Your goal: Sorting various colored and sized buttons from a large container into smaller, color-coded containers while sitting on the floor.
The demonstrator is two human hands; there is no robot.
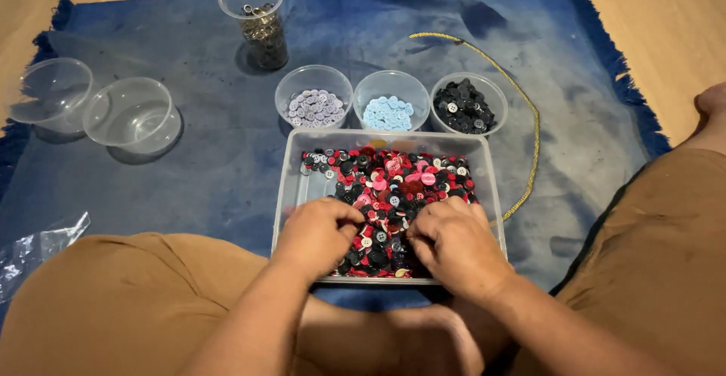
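A clear rectangular tray (295, 187) holds a heap of mixed red, pink, black and white buttons (401, 183). Both hands rest in the near end of the heap. My left hand (318, 234) has its fingers curled down into the buttons. My right hand (452, 243) lies beside it, fingertips bent among the buttons. Whether either hand pinches a button is hidden. Behind the tray stand three small clear bowls: one with lilac buttons (314, 107), one with light blue buttons (388, 113), one with black buttons (463, 107).
A blue fringed cloth (197, 156) covers the wooden floor. Two empty clear bowls (132, 115) sit at the left. A tall clear cup of metal bits (261, 24) stands at the back. A yellow cord (529, 119) curves right of the tray. My knees flank the tray.
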